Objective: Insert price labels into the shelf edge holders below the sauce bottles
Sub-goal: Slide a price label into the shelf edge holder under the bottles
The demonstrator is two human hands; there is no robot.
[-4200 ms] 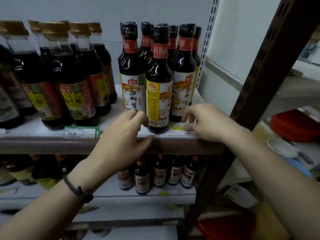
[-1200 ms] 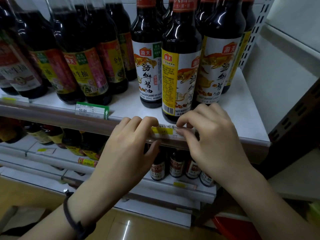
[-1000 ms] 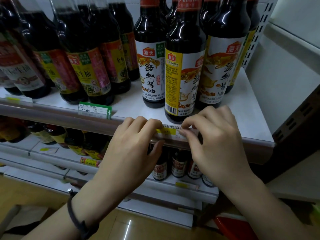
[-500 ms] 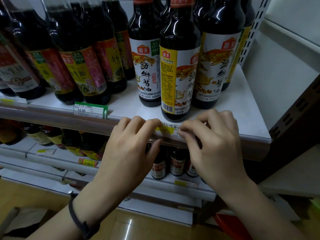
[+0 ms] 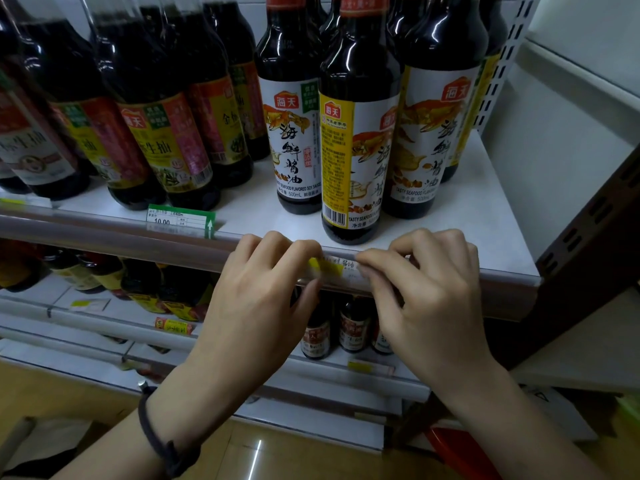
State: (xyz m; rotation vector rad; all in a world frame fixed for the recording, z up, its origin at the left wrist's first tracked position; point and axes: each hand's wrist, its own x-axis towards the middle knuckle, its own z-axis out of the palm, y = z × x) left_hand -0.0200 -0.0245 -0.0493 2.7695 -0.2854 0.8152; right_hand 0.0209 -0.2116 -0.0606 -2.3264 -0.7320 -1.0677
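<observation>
A yellow-and-white price label [image 5: 334,266] sits in the clear shelf edge holder [image 5: 114,237], below the front seafood soy sauce bottle [image 5: 356,133]. My left hand [image 5: 256,306] pinches the label's left end, fingers on top of the strip and thumb underneath. My right hand [image 5: 426,299] presses on its right end with curled fingertips. Only the label's middle shows between the two hands. A green-edged label [image 5: 180,221] marked 10.00 stands in the holder further left.
Dark sauce bottles [image 5: 156,109] crowd the white shelf [image 5: 485,230] on the left, several seafood soy bottles on the right. Lower shelves [image 5: 104,323] hold small bottles [image 5: 353,327] and more labels. A brown upright [image 5: 588,244] rises on the right.
Both hands stay on the yellow label at the shelf edge. The view has shifted slightly; the fingers have pressed a little closer along the strip.
</observation>
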